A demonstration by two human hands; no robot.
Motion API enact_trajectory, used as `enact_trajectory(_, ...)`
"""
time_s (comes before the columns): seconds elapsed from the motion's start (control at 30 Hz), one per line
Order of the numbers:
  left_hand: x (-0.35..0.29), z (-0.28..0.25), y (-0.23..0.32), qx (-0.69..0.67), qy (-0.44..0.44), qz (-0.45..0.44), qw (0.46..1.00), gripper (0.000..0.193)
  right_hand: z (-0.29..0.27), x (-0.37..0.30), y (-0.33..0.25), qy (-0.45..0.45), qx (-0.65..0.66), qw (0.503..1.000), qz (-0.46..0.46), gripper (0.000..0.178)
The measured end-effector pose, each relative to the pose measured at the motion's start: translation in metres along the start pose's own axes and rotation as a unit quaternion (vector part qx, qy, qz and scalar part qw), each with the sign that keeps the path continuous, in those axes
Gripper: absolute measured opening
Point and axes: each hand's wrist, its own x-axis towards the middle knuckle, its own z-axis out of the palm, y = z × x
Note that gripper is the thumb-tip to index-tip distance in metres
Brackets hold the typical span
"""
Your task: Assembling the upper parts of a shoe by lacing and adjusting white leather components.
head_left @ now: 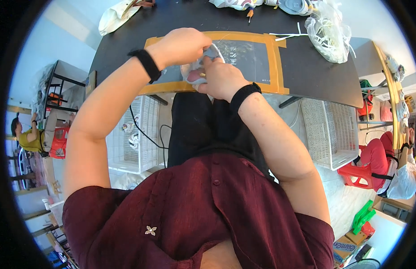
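Both my hands are at a white, round-edged soft piece (186,71) with a pinkish patch inside; its exact kind I cannot make out. At its far left edge, my left hand (186,45) has its fingers curled and closed on the rim. My right hand (223,78) reaches in from the near right, thumb and fingers bent around the near side of the same piece. Beneath them lies a dark grey sheet (243,54), bordered with tan tape (274,67) on the table. My fingers hide much of the white piece.
The black table (315,78) holds a clear bag of white strips (329,38) at the far right and a cream cloth bag (116,18) at the far left. White plastic crates (331,134) stand below on both sides. People sit at the left and right, beyond the table.
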Motion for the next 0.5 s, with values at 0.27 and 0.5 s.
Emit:
enact_trajectory(0.27,-0.005,0.019,-0.008,-0.009,0.019,0.038,0.999,0.015,-0.002,0.000,-0.002,-0.015,-0.022,1.000,-0.008,0.065)
enact_trajectory(0.5,0.019,0.021,-0.012,-0.012,-0.085,0.004,0.996,0.019,-0.009,0.007,-0.007,-0.031,-0.054,0.998,-0.014,0.060)
